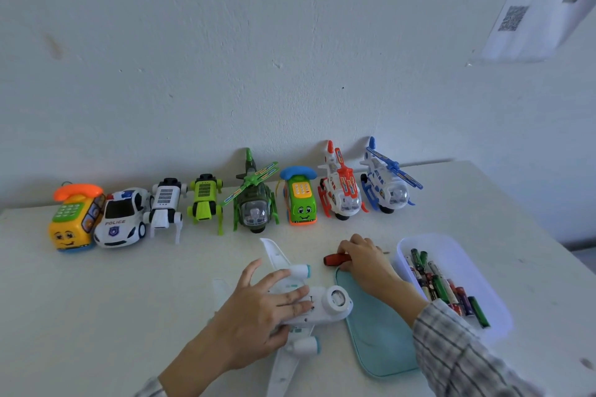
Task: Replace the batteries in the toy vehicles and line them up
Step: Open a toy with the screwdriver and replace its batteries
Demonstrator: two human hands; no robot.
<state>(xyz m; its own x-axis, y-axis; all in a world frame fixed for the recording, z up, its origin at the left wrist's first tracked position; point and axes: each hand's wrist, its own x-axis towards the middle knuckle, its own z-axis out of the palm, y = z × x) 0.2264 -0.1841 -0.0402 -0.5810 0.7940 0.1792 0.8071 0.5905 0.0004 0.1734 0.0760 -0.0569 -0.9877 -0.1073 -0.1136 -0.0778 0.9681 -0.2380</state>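
Pinning the upturned toy plane (303, 303) at table's six o'clock, left hand (258, 309) flat-fingered on fuselage, right hand (364, 259) gripping screwdriver (333, 258) at two o'clock; light, brittle-winged plastic—hold by body.

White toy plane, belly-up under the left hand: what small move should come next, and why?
Probably lift the screwdriver to the toy plane. The right hand grips its red handle on the table, the left hand steadies the plane, and the batteries lie untouched in their tray.
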